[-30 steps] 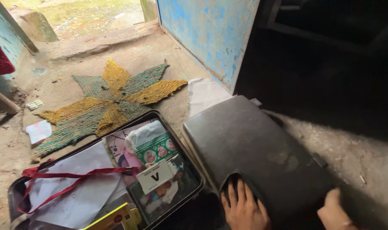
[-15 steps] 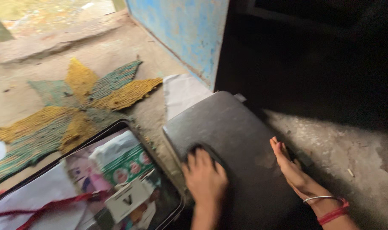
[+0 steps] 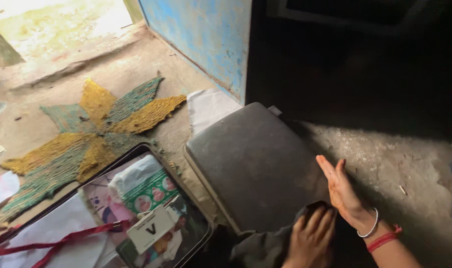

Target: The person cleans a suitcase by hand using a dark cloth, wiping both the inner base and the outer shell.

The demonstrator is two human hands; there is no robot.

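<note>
Two hands work at the near edge of a dark suitcase lid (image 3: 250, 164) lying on the floor: the left hand (image 3: 312, 238) presses a dark cloth (image 3: 258, 245) onto it, fingers curled over the cloth; the right hand (image 3: 342, 191), at its 1 o'clock, is released, flat, edge-on. At 9 o'clock lies the open suitcase half (image 3: 186, 198).

Star-shaped yellow-green mat (image 3: 89, 130) on dirt floor (image 3: 176, 64). Blue door (image 3: 201, 34) behind. White cloth (image 3: 208, 106) beside door. Open case (image 3: 151, 149) with papers (image 3: 62, 233), red strap (image 3: 57, 240), green-patterned packet (image 3: 146, 186).
</note>
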